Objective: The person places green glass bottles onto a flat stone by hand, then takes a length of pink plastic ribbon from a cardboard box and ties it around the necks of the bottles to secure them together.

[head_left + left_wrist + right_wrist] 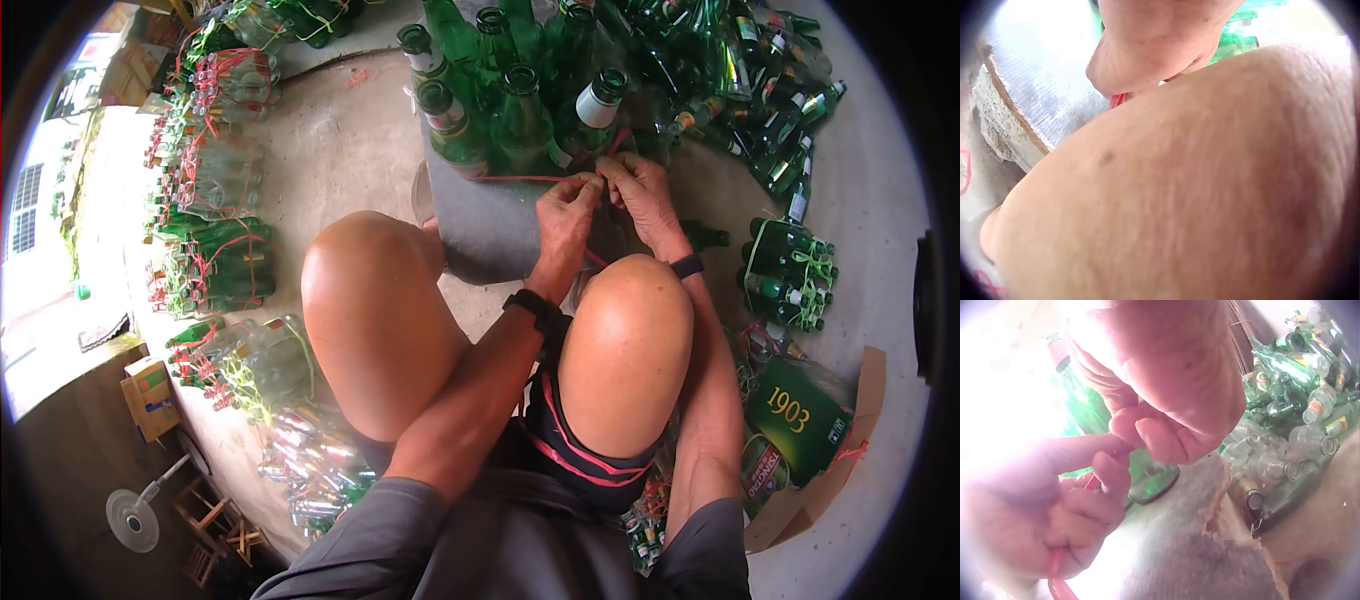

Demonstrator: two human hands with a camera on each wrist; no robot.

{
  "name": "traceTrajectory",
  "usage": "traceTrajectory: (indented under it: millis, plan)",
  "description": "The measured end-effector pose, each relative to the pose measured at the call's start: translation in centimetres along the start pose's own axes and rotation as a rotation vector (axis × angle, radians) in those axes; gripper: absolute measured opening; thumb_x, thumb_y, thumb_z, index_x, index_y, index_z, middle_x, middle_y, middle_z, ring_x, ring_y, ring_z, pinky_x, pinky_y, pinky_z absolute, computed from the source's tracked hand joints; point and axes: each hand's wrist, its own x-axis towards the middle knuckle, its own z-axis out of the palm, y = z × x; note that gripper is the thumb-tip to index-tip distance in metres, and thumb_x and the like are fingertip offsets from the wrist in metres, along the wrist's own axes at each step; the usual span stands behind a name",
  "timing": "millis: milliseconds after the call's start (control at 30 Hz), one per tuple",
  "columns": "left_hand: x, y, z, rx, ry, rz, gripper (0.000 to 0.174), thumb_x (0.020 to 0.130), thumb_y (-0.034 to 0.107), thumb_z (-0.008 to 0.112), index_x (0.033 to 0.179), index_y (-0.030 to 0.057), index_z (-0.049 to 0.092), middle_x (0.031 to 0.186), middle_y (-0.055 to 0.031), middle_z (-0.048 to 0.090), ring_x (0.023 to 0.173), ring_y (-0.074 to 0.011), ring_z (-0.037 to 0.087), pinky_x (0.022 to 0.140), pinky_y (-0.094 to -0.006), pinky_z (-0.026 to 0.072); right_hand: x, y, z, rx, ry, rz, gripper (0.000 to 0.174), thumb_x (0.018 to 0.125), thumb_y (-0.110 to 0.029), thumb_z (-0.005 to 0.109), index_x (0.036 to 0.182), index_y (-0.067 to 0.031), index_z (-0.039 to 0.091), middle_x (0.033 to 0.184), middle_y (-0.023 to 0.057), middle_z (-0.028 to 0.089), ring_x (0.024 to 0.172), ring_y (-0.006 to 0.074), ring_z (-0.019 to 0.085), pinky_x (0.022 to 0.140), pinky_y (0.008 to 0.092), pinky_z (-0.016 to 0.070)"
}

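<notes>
Several green glass bottles stand upright, bunched on a grey-topped block, with red plastic string drawn round their lower part. At the bunch's near right corner my left hand pinches the string, thumb against forefinger. Part of it trails from that hand's curled fingers in the right wrist view. My right hand meets it there, fingertips pinching the string right beside the left fingertips. The crossing of the string is mostly hidden by fingers. In the left wrist view my knee covers most of the work.
Loose bottles lie heaped to the right of the block. Tied bottle bundles line the left side, and another bundle lies at right. A cardboard box with a green carton is near my right elbow; a fan stands at lower left.
</notes>
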Motion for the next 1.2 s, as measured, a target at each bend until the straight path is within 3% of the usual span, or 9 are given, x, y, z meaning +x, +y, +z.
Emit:
traceTrajectory:
  millis: [167,233,333,567,867,967,1067,1133,1200]
  plan:
    - [-0.1,0.8,0.4,-0.029,0.025,-0.089,0.023,0.095,0.026,0.07,0.105,0.0048,0.071,0.08,0.0027,0.06,0.055,-0.0027,0.043,0.048,-0.0211,0.0328,-0.2,-0.3,0.0,0.156,-0.012,0.059,0.025,0.097,-0.029,0.068,0.085,-0.0074,0.069,0.071,-0.0048,0.059,0.06,0.004,0.05,0.053,0.0216,0.0379]
    - [0.1,0.9,0.5,-0.091,0.003,-0.201,0.018,0.095,0.025,0.068,0.096,0.0066,0.067,0.076,0.0035,0.055,0.051,-0.0044,0.039,0.047,-0.0228,0.0291,-0.2,0.2,-0.3,0.274,0.065,0.131,0.025,0.097,-0.033,0.068,0.092,-0.0087,0.07,0.078,-0.0046,0.061,0.064,0.0054,0.051,0.055,0.0222,0.0397]
    - [0.4,1.0,0.4,-0.153,0.005,-0.317,0.019,0.095,0.026,0.068,0.087,0.0094,0.063,0.075,0.0031,0.053,0.051,-0.0061,0.037,0.046,-0.0244,0.0261,0.1,0.2,-0.6,0.066,-0.024,0.21,0.022,0.096,-0.033,0.069,0.095,-0.0106,0.071,0.081,-0.0037,0.064,0.066,0.0063,0.055,0.056,0.0226,0.0401]
    - [1.0,1.2,0.6,-0.23,0.014,-0.408,0.019,0.096,0.026,0.065,0.086,0.0103,0.061,0.072,0.003,0.054,0.053,-0.007,0.04,0.046,-0.0249,0.0258,0.3,0.9,-0.4,0.187,-0.095,0.235,0.018,0.095,-0.032,0.072,0.091,-0.0145,0.07,0.08,-0.0041,0.066,0.068,0.005,0.059,0.057,0.0211,0.0395]
    - [1.7,0.8,0.6,-0.275,0.064,-0.448,0.022,0.098,0.024,0.062,0.08,0.0129,0.057,0.069,0.0044,0.05,0.05,-0.0069,0.036,0.045,-0.0259,0.0238,0.1,1.3,-0.2,0.222,-0.044,0.211,0.016,0.095,-0.028,0.073,0.09,-0.0138,0.069,0.071,-0.0082,0.055,0.06,0.0029,0.046,0.053,0.0204,0.0352]
    - [1.9,1.0,0.7,-0.28,0.093,-0.444,0.024,0.092,0.024,0.068,0.073,0.0111,0.058,0.059,0.0037,0.048,0.045,-0.008,0.035,0.043,-0.027,0.024,0.2,1.2,-0.5,0.317,-0.097,0.201,0.017,0.097,-0.028,0.069,0.094,-0.0117,0.07,0.071,-0.0073,0.053,0.059,0.0033,0.045,0.052,0.0215,0.0343]
    - [1.9,1.0,0.7,-0.289,0.076,-0.445,0.027,0.091,0.025,0.071,0.071,0.0119,0.057,0.059,0.0041,0.047,0.045,-0.0078,0.035,0.042,-0.0277,0.0224,-0.4,0.7,-0.6,0.258,-0.123,0.251,0.021,0.099,-0.029,0.063,0.1,-0.0093,0.071,0.072,-0.0065,0.053,0.059,0.004,0.045,0.052,0.0219,0.0345]
    - [1.6,1.4,0.8,-0.214,0.111,-0.476,0.026,0.093,0.022,0.068,0.072,0.0167,0.053,0.061,0.0073,0.043,0.047,-0.007,0.031,0.045,-0.0274,0.0216,-0.8,0.8,-0.3,-0.103,-0.079,0.122,0.025,0.102,-0.029,0.057,0.105,-0.0084,0.072,0.074,-0.0035,0.057,0.06,0.0058,0.049,0.052,0.0241,0.0384]
    - [1.4,1.5,0.7,-0.197,0.103,-0.476,0.026,0.092,0.023,0.069,0.072,0.0163,0.054,0.06,0.0072,0.043,0.046,-0.007,0.032,0.045,-0.0276,0.0218,-0.9,1.1,-0.4,-0.188,-0.091,0.082,0.026,0.102,-0.028,0.056,0.107,-0.0085,0.072,0.076,-0.0015,0.06,0.061,0.0071,0.052,0.053,0.0258,0.0411]
